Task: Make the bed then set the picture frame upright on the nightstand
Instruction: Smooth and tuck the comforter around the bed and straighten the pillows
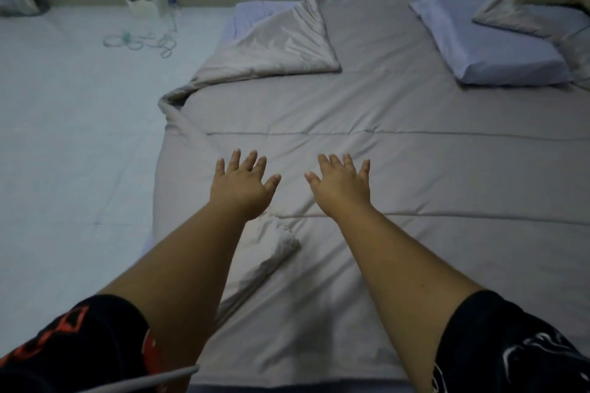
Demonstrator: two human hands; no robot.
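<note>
Bedding first: the grey blanket point(367, 143) lies spread over the bed, which sits low on the pale floor point(79, 137), its far left corner point(287, 41) folded back to bare lilac sheet point(252, 13). Both hands rest flat on it with fingers spread wide, holding nothing: left hand point(244, 185), right hand point(343, 183), near each other. A lilac pillow point(488, 41) lies at the far right with a smaller grey pillow point(523, 17) on top.
</note>
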